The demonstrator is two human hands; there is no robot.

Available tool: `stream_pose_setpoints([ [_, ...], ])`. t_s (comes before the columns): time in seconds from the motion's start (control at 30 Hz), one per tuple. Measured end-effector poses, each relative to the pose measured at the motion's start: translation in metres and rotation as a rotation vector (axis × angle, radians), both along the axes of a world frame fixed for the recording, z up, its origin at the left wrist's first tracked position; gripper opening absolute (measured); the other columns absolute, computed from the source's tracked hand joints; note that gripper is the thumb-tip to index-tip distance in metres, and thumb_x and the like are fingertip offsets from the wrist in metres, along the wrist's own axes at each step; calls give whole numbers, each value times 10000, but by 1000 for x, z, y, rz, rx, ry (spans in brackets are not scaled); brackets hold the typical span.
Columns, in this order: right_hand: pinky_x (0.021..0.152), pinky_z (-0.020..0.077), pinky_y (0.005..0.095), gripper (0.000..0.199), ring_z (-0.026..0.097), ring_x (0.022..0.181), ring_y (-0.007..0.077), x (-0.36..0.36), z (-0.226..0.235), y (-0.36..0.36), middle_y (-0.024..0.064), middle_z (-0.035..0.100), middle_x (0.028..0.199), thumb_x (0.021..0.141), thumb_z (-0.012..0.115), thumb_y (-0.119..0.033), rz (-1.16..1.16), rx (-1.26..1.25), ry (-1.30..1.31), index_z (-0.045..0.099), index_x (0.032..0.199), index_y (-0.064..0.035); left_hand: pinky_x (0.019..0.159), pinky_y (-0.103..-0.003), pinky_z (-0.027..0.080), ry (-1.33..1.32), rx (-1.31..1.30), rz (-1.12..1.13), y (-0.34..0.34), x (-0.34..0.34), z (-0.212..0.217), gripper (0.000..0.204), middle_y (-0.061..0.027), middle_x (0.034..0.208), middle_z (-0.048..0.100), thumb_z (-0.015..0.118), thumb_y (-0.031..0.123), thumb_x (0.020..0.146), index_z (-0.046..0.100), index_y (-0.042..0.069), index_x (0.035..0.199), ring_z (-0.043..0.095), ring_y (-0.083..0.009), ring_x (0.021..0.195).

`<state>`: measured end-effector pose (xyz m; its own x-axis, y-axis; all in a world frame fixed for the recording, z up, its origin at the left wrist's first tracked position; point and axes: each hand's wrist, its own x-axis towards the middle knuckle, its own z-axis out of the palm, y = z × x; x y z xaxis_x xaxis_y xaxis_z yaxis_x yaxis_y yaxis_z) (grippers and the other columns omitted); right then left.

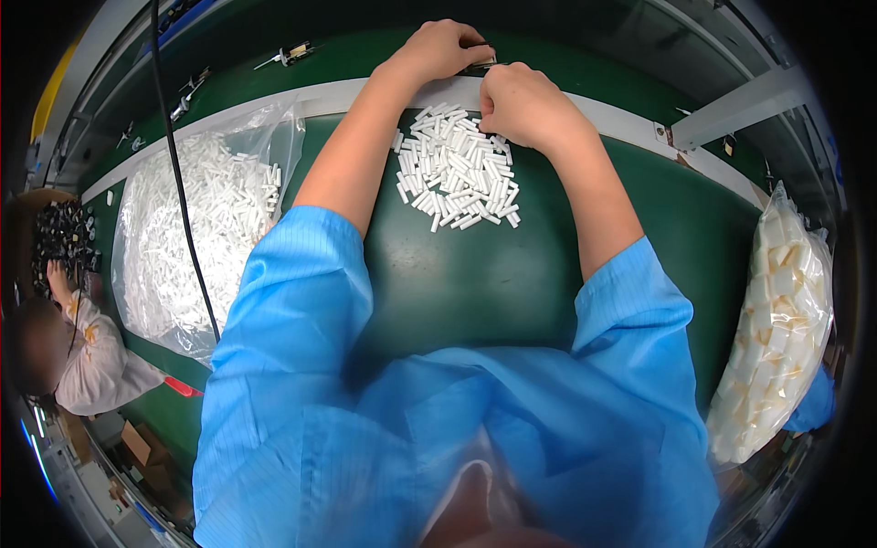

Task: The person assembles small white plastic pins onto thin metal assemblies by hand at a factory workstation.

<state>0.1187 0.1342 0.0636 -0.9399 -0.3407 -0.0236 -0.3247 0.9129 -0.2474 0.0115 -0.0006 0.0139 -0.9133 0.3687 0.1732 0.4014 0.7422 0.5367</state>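
Note:
Both my arms reach to the far side of the green table. My left hand (442, 51) is over the white rail, its fingers closed on a small part (487, 62) with a dark edge, mostly hidden by the fingers. Close beside it, my right hand (525, 102) is curled with its fingertips tucked under; what they hold, if anything, is hidden. Just below the hands lies a loose pile of short white tubes (457, 169) on the table.
A clear bag of white tubes (192, 228) lies at left, a black cable (178, 173) hanging over it. At right stands a bag of cream blocks (776, 320). Beyond the white rail (333, 95), small metal assemblies (290, 55) lie on a green surface. A co-worker (96, 365) reaches into dark parts (64, 237).

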Motion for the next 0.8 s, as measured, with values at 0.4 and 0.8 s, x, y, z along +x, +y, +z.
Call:
stream_pose_setpoints([
  [0.4, 741, 525, 396, 142, 638, 808, 321, 3, 9, -9, 190, 643, 817, 649, 642, -39, -6, -180, -75, 638, 776, 21, 974, -436, 428, -37, -543, 424, -179, -60, 11, 420, -136, 1259, 569, 534, 210, 817, 585, 198, 1234, 549, -312, 1153],
  [0.8, 633, 516, 259, 238, 623, 677, 125, -17, -11, -6, 54, 679, 815, 804, 672, -201, -85, -740, -59, 711, 991, -59, 543, -308, 508, -480, 950, -285, -101, -30, 31, 273, -75, 845, 631, 419, 260, 962, 578, 107, 1124, 663, -211, 719],
])
